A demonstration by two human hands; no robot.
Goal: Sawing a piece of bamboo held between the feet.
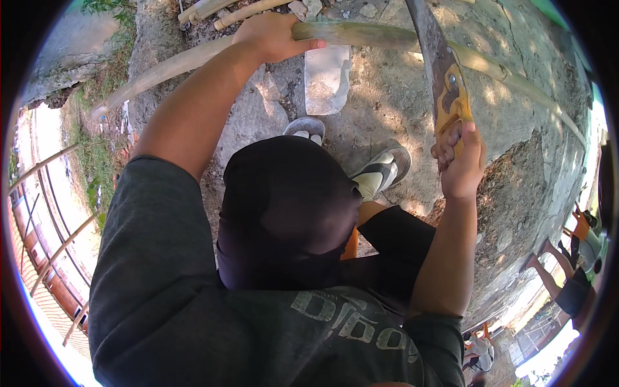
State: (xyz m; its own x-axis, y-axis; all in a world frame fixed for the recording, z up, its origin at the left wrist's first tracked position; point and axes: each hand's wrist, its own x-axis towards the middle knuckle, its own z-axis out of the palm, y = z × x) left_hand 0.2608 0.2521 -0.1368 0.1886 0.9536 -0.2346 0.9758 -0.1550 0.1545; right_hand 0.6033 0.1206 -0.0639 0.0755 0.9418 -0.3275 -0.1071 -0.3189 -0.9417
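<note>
A long, pale green bamboo pole (361,35) crosses the far side of the view, its curve partly the lens's bend. Around it, left of the middle, my left hand (271,37) is closed, thumb stretched along the pole. My right hand (461,155) grips the yellow handle of a handsaw (445,71). The worn, brownish blade points away from me and crosses the pole right of my left hand; whether its teeth touch the bamboo I cannot tell. A pale rectangular block (327,80) lies just below the pole, between my hands.
Shorter bamboo pieces (248,13) and stones lie at the far edge. My sandalled feet (387,169) stand on cracked concrete ground (380,90). Grass (90,148) grows at the left. Another person (570,277) is at the far right, and one more (478,351) at the lower right.
</note>
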